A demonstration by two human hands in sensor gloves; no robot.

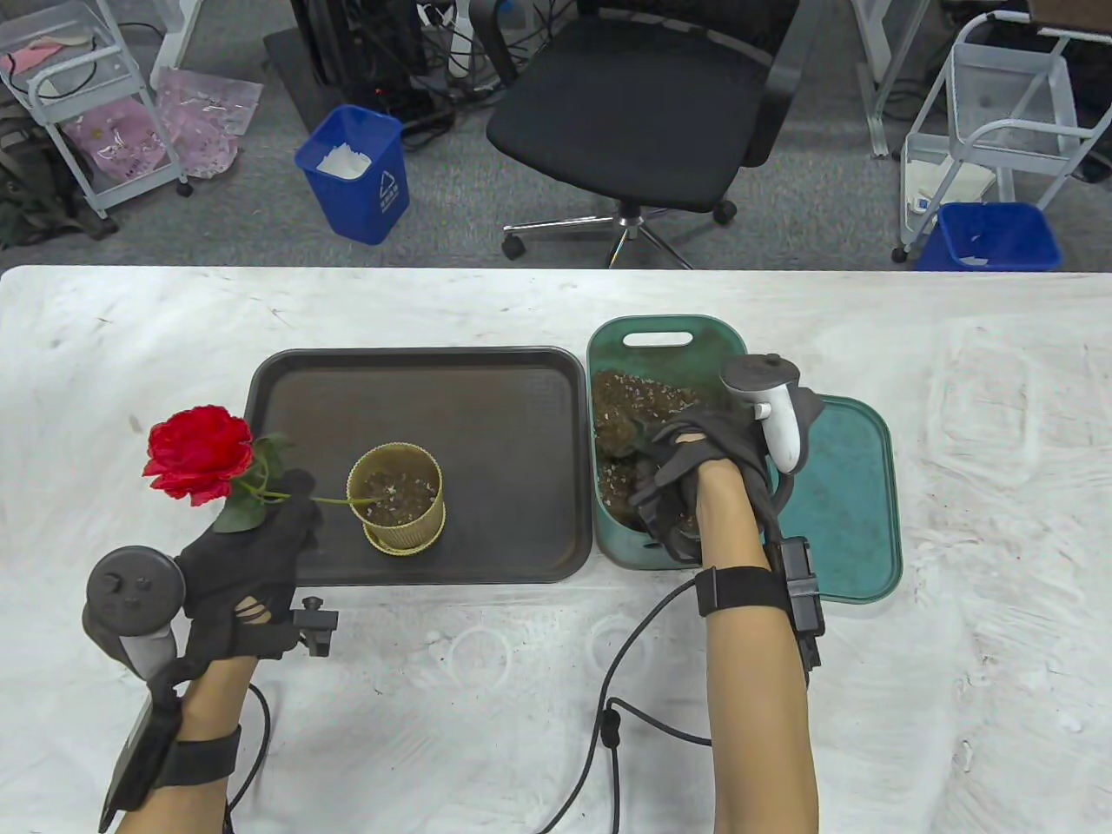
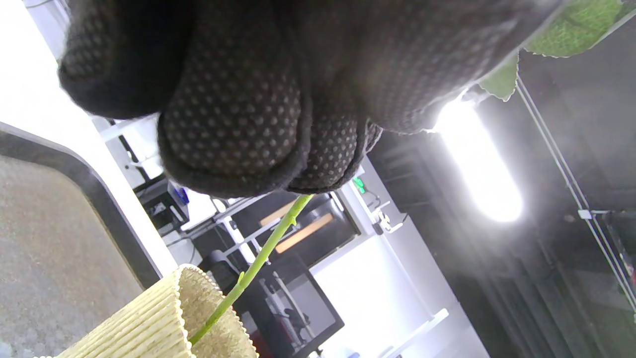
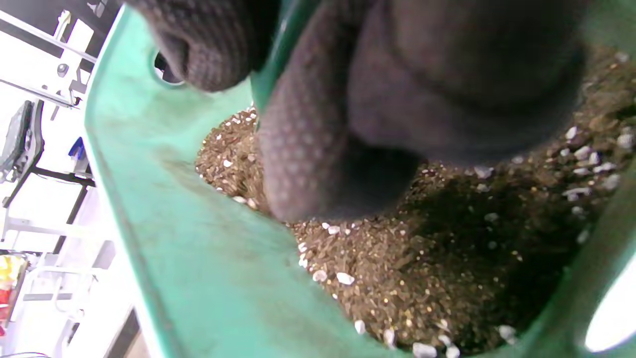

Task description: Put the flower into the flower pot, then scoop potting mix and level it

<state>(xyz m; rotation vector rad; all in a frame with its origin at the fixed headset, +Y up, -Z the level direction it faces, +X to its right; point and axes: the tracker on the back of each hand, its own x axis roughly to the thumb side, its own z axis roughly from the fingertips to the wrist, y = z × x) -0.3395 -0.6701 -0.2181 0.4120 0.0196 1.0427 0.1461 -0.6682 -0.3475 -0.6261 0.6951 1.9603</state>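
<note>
Pinched in the left hand (image 1: 252, 565), the flower (image 1: 198, 453) leans left while its stem (image 2: 253, 268) runs down into the flower pot (image 1: 398, 497), which stands on the dark tray (image 1: 417, 382). Right hand (image 1: 695, 469) is down in the green tub (image 1: 608, 339), fingers (image 3: 303, 149) curled round a green handle above the potting mix (image 3: 397, 258)

The right hand (image 1: 695, 469) covers part of the potting mix (image 1: 625, 408) in the green tub (image 1: 608, 347), so any scoop there cannot be seen. In the left wrist view the flower's stem (image 2: 258, 263) goes up behind the gloved fingers (image 2: 233, 134), and the bloom is out of sight.
</note>
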